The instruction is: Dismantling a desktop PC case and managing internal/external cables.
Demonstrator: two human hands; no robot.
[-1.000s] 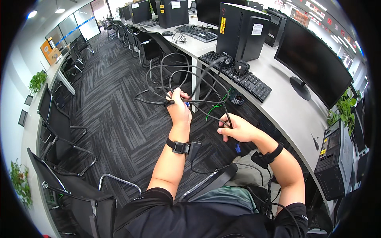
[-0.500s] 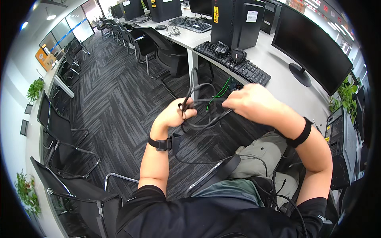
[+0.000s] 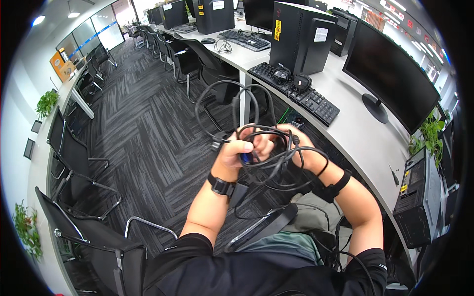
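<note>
A bundle of black cable (image 3: 281, 165) hangs in loose loops between my two hands, in front of my body and above the floor. My left hand (image 3: 242, 148) is closed round part of it, with the thumb laid over the strands. A blue connector (image 3: 246, 158) shows just below that thumb, and a black plug end (image 3: 216, 144) sticks out beside the wrist. My right hand (image 3: 302, 148) grips the bundle from the other side, its fingers partly hidden behind the loops. Both wrists wear black straps.
On the desk (image 3: 355, 135) to the right are a black keyboard (image 3: 316, 106), a computer tower (image 3: 301, 39), a monitor (image 3: 390, 74) and a screwdriver (image 3: 393, 173). Another tower (image 3: 419, 202) lies near the right edge. Black chairs (image 3: 94, 232) stand on the left.
My right hand has moved left and down, close to my left hand, which has shifted slightly right. The cable is gathered into more loops between them.
</note>
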